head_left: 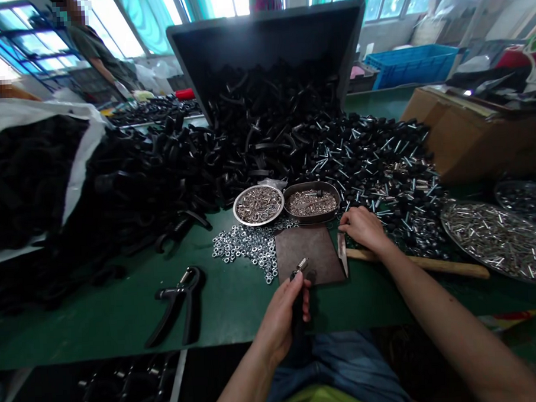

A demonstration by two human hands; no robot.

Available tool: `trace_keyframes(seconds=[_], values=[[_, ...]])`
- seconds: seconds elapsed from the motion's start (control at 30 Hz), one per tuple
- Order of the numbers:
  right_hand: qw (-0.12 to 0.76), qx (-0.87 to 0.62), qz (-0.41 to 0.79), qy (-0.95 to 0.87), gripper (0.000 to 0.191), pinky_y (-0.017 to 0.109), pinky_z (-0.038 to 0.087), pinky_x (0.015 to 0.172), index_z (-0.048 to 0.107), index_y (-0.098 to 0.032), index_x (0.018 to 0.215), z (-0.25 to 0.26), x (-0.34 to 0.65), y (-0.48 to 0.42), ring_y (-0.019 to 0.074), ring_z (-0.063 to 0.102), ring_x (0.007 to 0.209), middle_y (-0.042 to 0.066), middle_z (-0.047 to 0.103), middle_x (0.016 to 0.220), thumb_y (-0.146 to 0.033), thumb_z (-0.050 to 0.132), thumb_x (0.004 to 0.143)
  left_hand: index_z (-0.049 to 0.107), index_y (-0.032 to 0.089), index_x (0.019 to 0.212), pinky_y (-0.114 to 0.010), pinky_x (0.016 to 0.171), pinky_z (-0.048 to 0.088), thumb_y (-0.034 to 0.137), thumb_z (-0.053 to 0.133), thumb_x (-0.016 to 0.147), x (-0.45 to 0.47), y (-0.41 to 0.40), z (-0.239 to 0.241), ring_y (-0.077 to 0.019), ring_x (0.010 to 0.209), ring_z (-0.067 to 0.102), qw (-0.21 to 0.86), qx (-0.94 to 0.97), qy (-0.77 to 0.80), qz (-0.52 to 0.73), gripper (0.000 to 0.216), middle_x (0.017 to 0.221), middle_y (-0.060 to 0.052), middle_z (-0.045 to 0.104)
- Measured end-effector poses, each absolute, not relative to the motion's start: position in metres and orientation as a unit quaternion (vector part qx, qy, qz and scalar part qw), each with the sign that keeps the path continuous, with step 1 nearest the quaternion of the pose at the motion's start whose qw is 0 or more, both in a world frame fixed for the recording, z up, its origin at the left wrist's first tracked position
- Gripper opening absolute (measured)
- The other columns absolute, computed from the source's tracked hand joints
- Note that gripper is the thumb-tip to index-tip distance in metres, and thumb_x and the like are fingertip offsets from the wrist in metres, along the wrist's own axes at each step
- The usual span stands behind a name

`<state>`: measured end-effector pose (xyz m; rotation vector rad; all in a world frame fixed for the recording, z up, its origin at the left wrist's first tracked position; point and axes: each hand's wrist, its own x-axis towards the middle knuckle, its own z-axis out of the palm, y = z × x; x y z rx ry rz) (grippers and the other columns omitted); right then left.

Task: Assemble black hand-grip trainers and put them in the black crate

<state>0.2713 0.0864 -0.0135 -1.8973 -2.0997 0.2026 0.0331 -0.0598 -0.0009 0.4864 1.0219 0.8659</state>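
Green table (pixel 108 317), windows (pixel 395 4), left fingers (pixel 306 300) gripping handle (pixel 297 313)

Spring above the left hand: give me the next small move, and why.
Probably bring the right hand over to the spring: it sticks up from the black handle in the left hand, while the right is off beside the hammer head; whether it holds anything is unclear.

tabletop (pixel 122 311): green | pad (pixel 306 245): brown | held handle (pixel 298 311): black | hammer shaft (pixel 451 267): tan | crate (pixel 415 65): blue
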Motion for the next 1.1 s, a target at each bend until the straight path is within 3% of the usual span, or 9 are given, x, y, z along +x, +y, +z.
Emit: trace_keyframes(seconds=[0.17, 0.27, 0.37, 0.53, 0.73, 0.9, 1.0, 1.1], values=[[0.229, -0.632, 0.130, -0.729, 0.011, 0.033, 0.040, 0.076, 0.055, -0.019, 0.080, 0.004, 0.249, 0.065, 0.0211, 0.053, 0.089, 0.007, 0.061, 0.088, -0.024, 0.046, 0.085, 0.059, 0.012, 0.093, -0.018, 0.048, 0.033, 0.061, 0.054, 0.077, 0.034, -0.057, 0.003, -0.0065, 0.056, 0.040, 0.772, 0.199, 0.447, 0.405, 0.052, 0.068, 0.002, 0.046], [0.338, -0.530, 0.352, -0.693, 0.016, 0.028, 0.043, 0.066, 0.048, -0.022, 0.089, 0.020, 0.220, 0.024, 0.0154, 0.058, 0.073, 0.001, 0.061, 0.078, -0.032, 0.036, 0.092, 0.058, 0.012, 0.093, -0.018, 0.048, 0.034, 0.067, 0.050, 0.075, 0.036, -0.053, 0.005, -0.0066, 0.055, 0.040, 0.789, 0.171, 0.443, 0.390, 0.058, 0.068, 0.002, 0.046], [0.318, -0.477, 0.459, -0.679, 0.013, 0.025, 0.041, 0.058, 0.047, -0.023, 0.087, 0.029, 0.190, -0.016, 0.0133, 0.057, 0.059, -0.003, 0.058, 0.065, -0.032, 0.039, 0.091, 0.057, 0.013, 0.090, -0.018, 0.049, 0.035, 0.069, 0.047, 0.076, 0.042, -0.052, 0.007, -0.0068, 0.055, 0.041, 0.800, 0.169, 0.431, 0.382, 0.058, 0.068, 0.002, 0.046], [0.271, -0.489, 0.444, -0.700, 0.008, 0.025, 0.039, 0.056, 0.048, -0.024, 0.086, 0.026, 0.171, -0.036, 0.0143, 0.059, 0.056, -0.003, 0.061, 0.062, -0.027, 0.041, 0.089, 0.055, 0.015, 0.090, -0.018, 0.049, 0.034, 0.065, 0.045, 0.080, 0.047, -0.057, 0.005, -0.0080, 0.058, 0.042, 0.778, 0.221, 0.443, 0.386, 0.052, 0.068, 0.002, 0.046], [0.331, -0.512, 0.443, -0.657, 0.011, 0.025, 0.038, 0.058, 0.049, -0.023, 0.095, 0.021, 0.172, -0.036, 0.0145, 0.060, 0.062, -0.002, 0.063, 0.065, -0.021, 0.041, 0.087, 0.049, 0.017, 0.080, -0.019, 0.048, 0.035, 0.059, 0.045, 0.083, 0.042, -0.059, 0.000, -0.0075, 0.055, 0.041, 0.696, 0.371, 0.498, 0.360, 0.042, 0.065, 0.004, 0.043], [0.299, -0.481, 0.505, -0.651, 0.016, 0.023, 0.035, 0.047, 0.055, -0.022, 0.091, 0.022, 0.180, -0.030, 0.0108, 0.049, 0.047, -0.005, 0.053, 0.055, -0.029, 0.041, 0.089, 0.049, 0.017, 0.084, -0.017, 0.042, 0.024, 0.059, 0.051, 0.080, 0.039, -0.056, 0.005, -0.0056, 0.049, 0.034, 0.683, 0.394, 0.523, 0.323, 0.042, 0.060, 0.006, 0.037], [0.271, -0.523, 0.409, -0.697, 0.025, 0.024, 0.039, 0.052, 0.058, -0.021, 0.089, 0.026, 0.205, -0.001, 0.0125, 0.053, 0.052, -0.002, 0.057, 0.060, -0.036, 0.038, 0.091, 0.052, 0.016, 0.087, -0.015, 0.041, 0.017, 0.056, 0.053, 0.080, 0.037, -0.055, 0.008, -0.0038, 0.048, 0.028, 0.756, 0.331, 0.478, 0.300, 0.041, 0.061, 0.006, 0.035], [0.234, -0.659, 0.107, -0.707, 0.019, 0.029, 0.042, 0.070, 0.061, -0.020, 0.093, 0.027, 0.242, 0.047, 0.0197, 0.062, 0.082, 0.006, 0.067, 0.091, -0.031, 0.045, 0.089, 0.054, 0.014, 0.090, -0.014, 0.041, 0.015, 0.054, 0.056, 0.080, 0.036, -0.055, 0.008, -0.0029, 0.048, 0.028, 0.781, 0.254, 0.461, 0.337, 0.042, 0.064, 0.005, 0.037]])
